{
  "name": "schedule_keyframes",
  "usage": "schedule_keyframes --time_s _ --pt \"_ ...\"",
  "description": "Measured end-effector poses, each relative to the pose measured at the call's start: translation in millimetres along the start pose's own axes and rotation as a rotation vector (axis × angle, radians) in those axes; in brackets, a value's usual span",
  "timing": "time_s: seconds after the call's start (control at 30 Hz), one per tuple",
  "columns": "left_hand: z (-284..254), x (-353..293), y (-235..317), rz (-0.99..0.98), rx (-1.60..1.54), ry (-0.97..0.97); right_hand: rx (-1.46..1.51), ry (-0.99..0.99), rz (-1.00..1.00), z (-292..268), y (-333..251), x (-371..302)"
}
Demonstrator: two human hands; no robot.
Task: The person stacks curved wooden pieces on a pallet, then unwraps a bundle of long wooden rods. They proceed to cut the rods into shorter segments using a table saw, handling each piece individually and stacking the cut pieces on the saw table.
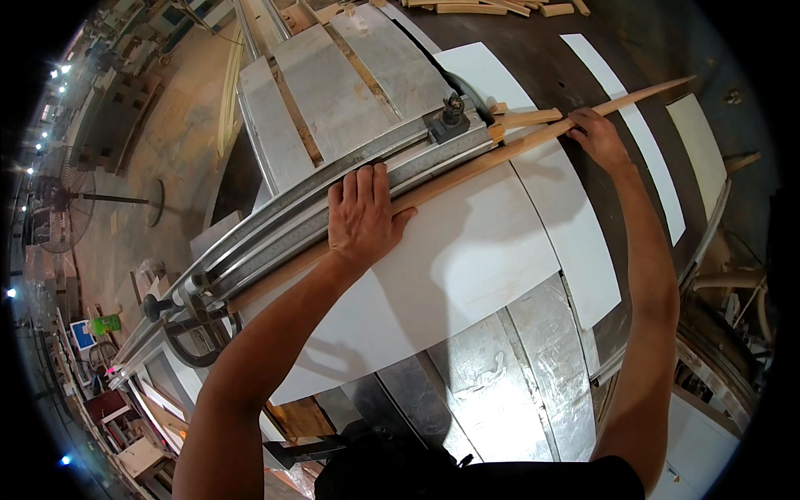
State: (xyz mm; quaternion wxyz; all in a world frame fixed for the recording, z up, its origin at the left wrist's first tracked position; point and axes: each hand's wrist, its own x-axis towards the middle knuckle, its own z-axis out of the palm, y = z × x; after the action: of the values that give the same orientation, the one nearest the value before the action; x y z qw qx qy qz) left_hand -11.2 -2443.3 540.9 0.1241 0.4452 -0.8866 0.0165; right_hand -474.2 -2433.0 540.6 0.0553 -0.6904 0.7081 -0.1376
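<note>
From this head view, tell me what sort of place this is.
Most likely a woodworking shop: a long wooden strip lies against a metal saw-table fence, offcuts lie beyond, and a pedestal fan stands on the dusty floor.

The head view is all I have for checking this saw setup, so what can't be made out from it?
- Head view: the long thin wooden strip is covered mid-length by the left hand; contact with the grey metal fence rail there is hidden.
- The right hand covers the strip's far part.
- No saw blade shows.
- The white flat panel has its near edge in arm shadow.
- The workshop floor is bent and too small at the rim.
</note>
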Motion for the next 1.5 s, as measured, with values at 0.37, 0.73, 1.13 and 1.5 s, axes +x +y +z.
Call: schedule_keyframes --time_s 0.37,0.73,1.13,1.5 --pt "0 1 -1 0.004 -0.010 0.016 0.010 0.028 -0.042 5 8 1" --pt "2 4 -4 0.011 -0.001 0.042 0.021 0.045 -0.119 8 18 6" --pt "2 2 -3 -0.031 -0.019 0.044 -0.015 -0.034 0.052 -12 9 -18" --pt "-6 -3 2 -0.061 -0.077 0.060 -0.085 -0.122 0.000 -42 3 -122"
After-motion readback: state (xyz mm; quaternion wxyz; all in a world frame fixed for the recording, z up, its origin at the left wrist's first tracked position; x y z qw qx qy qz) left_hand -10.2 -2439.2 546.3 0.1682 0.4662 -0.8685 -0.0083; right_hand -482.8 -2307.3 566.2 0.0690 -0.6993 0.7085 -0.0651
